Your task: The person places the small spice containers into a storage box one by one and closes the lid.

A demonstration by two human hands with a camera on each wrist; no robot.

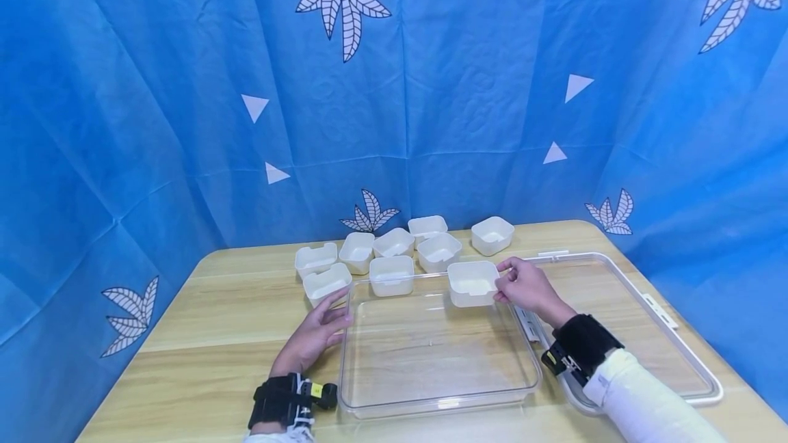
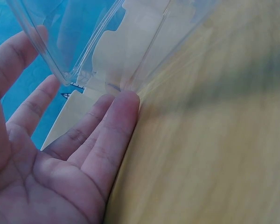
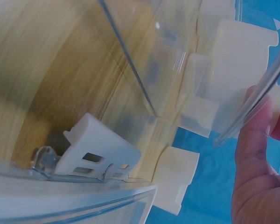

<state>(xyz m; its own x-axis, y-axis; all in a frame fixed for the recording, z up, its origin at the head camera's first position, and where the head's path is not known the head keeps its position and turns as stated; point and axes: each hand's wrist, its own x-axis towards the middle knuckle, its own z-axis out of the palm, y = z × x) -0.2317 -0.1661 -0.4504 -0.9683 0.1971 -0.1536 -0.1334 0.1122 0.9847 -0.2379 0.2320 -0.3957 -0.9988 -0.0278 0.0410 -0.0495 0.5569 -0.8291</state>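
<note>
A large clear plastic box (image 1: 440, 400) stands on the table in front of me. My right hand (image 1: 531, 288) pinches a small white bin (image 1: 473, 287) by its right side, above the back right corner of the clear box. In the right wrist view, the held bin (image 3: 240, 60) shows through the box's clear wall, with a finger against it. My left hand (image 1: 315, 333) lies along the left wall of the box, its fingers fairly straight and touching near the back corner. The left wrist view shows those fingers (image 2: 114, 126) against the clear plastic.
Several more white bins (image 1: 440, 251) cluster behind the box, and one bin (image 1: 492, 235) stands apart at the back right. A clear lid (image 1: 622, 333) with a pale rim lies on the right, its white latch (image 3: 102, 151) raised beside the box. Blue cloth (image 1: 406, 115) hangs behind the table.
</note>
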